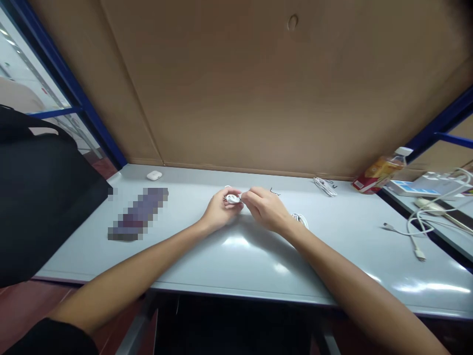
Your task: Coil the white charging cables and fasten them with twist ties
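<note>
- Hands together at centre of the tabletop (pixel 236 266), both closed on one small white item (pixel 232 198); I cannot make out its exact kind at this size.
- Left hand (pixel 221 209): my fingers cup the item from the left side and hold it just above the surface.
- Right hand (pixel 266 209): my fingertips (pixel 246 196) pinch the item's right side.
- Nearest to right hand: a thin dark wire (pixel 274 192) beyond the fingers, and a white cable coil (pixel 300 219) just beside the wrist.
- Left of hands: a white earbud case (pixel 154 175) near the rear edge; a pixelated, unreadable object (pixel 138 214) lies nearer me.
- Right of hands: a bundled white cable (pixel 325 186), a plastic bottle (pixel 384 170) lying on its side, and a loose white cable with plug (pixel 419 254).
- Rear boundary: a cardboard panel (pixel 258 84) stands behind the tabletop.
</note>
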{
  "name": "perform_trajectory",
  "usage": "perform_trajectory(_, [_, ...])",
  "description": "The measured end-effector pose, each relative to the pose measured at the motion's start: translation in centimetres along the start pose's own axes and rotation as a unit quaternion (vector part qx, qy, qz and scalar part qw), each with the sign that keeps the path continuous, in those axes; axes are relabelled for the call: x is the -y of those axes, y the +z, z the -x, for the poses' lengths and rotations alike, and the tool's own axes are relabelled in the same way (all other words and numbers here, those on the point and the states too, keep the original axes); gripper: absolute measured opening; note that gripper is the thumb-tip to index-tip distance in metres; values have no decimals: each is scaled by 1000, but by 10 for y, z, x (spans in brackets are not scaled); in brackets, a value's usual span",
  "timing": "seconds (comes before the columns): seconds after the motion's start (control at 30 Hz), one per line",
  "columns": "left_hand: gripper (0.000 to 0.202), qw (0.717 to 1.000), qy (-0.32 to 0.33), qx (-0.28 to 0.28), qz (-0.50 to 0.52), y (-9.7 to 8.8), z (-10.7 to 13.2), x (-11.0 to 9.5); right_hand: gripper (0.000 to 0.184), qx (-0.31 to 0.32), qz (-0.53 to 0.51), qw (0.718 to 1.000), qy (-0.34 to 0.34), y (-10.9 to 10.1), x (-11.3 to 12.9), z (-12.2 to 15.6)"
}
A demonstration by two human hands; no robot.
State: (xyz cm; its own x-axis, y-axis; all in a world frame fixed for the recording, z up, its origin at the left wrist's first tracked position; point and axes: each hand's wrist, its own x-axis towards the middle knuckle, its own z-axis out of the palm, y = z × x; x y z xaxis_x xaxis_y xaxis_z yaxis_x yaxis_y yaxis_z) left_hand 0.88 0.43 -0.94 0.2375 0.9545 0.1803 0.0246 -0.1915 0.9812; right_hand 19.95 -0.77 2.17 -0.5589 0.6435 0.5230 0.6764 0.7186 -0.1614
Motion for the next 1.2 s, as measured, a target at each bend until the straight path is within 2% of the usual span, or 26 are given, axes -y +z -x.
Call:
perform_trajectory(0.1, [46,998,0,-44,42,-3,-3,-6,24,-6,-28,1000,-3,0,5,-1])
perform_trajectory(0.2, [48,989,-55,-73,119,-5,-5,-16,22,0,-69,997,30,-1,8,-2])
perform_trajectory(0.27, [46,979,-91,-65,173,-5,-6,-22,22,13,-95,994,50,0,9,-2])
perform_trajectory(0.33, [45,978,-86,-50,185,-5,-5,-25,23,27,-134,988,76,0,9,-3])
perform_trajectory(0.43, [49,994,-3,-38,102,-5,-2,-24,28,57,-210,965,144,-1,10,-6])
perform_trajectory(0.53, [29,992,125,-5,-32,-6,1,-21,30,88,-256,939,214,-6,9,-7])
perform_trajectory(0.6, [9,964,228,40,-131,-7,4,-21,25,94,-276,923,252,-10,8,-8])
perform_trajectory(0.63, [8,943,276,63,-175,-8,5,-21,22,93,-289,914,270,-13,7,-8])
perform_trajectory(0.7, [19,904,341,104,-236,-8,7,-22,19,89,-322,893,300,-17,5,-8])
perform_trajectory(0.77, [23,888,356,138,-257,-7,9,-23,17,79,-354,876,317,-20,3,-8])
perform_trajectory(0.87, [19,912,307,161,-218,-4,12,-24,17,50,-370,875,308,-19,0,-9])
perform_trajectory(0.97, [6,965,192,105,-147,0,12,-22,21,9,-346,898,271,-15,-1,-9])
perform_trajectory(1.0, [8,979,148,74,-122,1,11,-20,21,-5,-338,905,258,-13,0,-9])
perform_trajectory(1.07, [24,995,72,23,-59,2,8,-16,22,-24,-328,914,237,-10,1,-8])
perform_trajectory(1.13, [35,1000,22,8,7,2,4,-13,22,-29,-325,918,227,-8,3,-7])
perform_trajectory(1.2, [38,999,-1,6,43,2,1,-10,21,-26,-325,917,231,-7,5,-7])
